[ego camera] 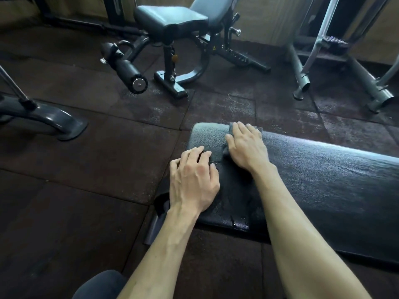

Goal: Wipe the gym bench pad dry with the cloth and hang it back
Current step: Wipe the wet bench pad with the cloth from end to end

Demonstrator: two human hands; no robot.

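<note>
Presently the right hand (246, 145) lies flat, fingers straight, pressing the grey cloth (232, 128) against the bench pad (323, 182) near its far left corner; only the cloth's edges show beyond the fingertips and beside the thumb. The left hand (193, 180) rests just beside it on the pad's left end, fingers spread and lightly bent, gripping nothing. Water droplets (239, 223) glisten on the pad's near edge. Beyond, on the dark rubber floor (86, 169), stands an adjustable seat bench (172, 22).
</note>
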